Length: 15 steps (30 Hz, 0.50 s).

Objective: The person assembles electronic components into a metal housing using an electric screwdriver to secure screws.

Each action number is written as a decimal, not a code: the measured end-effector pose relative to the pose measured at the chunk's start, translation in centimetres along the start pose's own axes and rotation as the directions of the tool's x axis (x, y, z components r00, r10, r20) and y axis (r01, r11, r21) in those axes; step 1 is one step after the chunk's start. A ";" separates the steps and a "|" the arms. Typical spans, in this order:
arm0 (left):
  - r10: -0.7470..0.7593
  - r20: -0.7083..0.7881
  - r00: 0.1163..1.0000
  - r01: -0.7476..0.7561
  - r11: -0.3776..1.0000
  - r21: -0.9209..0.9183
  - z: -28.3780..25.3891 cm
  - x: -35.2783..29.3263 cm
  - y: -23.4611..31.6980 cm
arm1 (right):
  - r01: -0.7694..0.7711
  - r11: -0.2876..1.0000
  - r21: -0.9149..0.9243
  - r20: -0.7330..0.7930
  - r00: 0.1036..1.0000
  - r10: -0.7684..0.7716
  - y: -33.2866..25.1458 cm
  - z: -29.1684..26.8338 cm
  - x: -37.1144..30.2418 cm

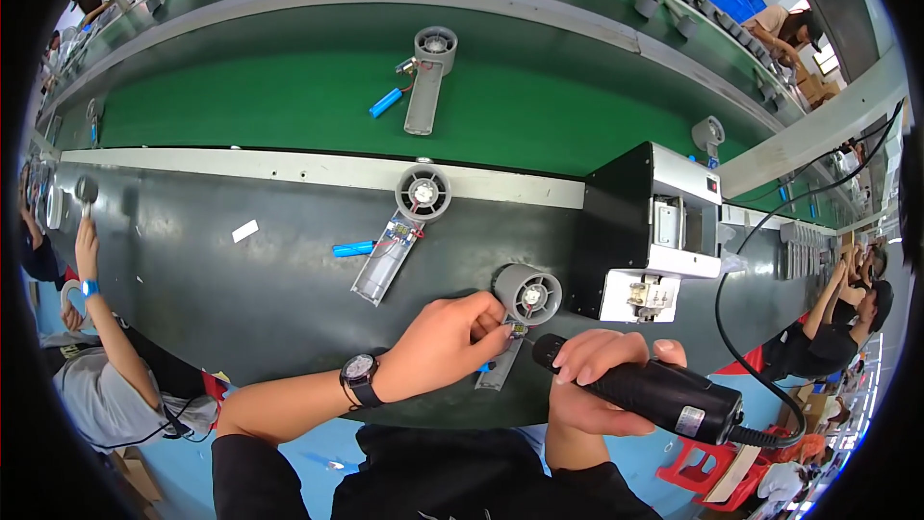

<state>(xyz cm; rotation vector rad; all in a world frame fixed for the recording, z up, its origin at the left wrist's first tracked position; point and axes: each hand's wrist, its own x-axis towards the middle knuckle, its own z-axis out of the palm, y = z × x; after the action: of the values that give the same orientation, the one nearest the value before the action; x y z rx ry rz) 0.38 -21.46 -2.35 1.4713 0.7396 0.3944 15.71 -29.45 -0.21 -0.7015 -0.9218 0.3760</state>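
Note:
On the bench before me lies a grey handheld fan [528, 293] with its handle shell exposed, a small circuit board [518, 331] near its neck and part of a blue battery below. My left hand [448, 342] is closed, thumb and fingers pinched at the board where handle and fan head meet. In my right hand [606, 376] is a black corded electric screwdriver [664, 397], its tip pointing left toward the board. Whether the tip touches a screw is too small to tell. Farther off, a second fan [423, 192] lies with its blue battery [353, 249] out on wires.
A black and white screw feeder [643, 236] stands to the right, the screwdriver's cable [722, 318] curving past it. Beyond a white rail, another fan [436, 45] lies on the green belt [289, 87]. A white slip [245, 230] lies left. Co-workers sit at both sides.

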 end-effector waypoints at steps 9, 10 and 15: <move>0.022 -0.028 0.999 -0.021 0.999 0.026 -0.2 -0.1 0.0 | 0.028 0.999 0.021 0.057 0.998 -0.029 0.4 0.6 -0.1; 0.023 -0.030 0.999 -0.022 0.999 0.023 -0.2 -0.1 0.0 | 0.024 0.999 0.022 0.060 0.998 -0.025 0.5 0.7 0.0; 0.022 -0.031 0.999 -0.022 1.000 0.017 -0.3 -0.2 0.1 | 0.087 0.994 -0.072 0.127 0.989 -0.077 0.6 1.2 -0.2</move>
<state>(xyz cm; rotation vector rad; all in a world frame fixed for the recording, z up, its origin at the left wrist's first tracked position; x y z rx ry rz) 0.04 -21.40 -2.17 1.4929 0.7535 0.4297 14.61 -28.70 -0.23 -0.7150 -1.0841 0.3145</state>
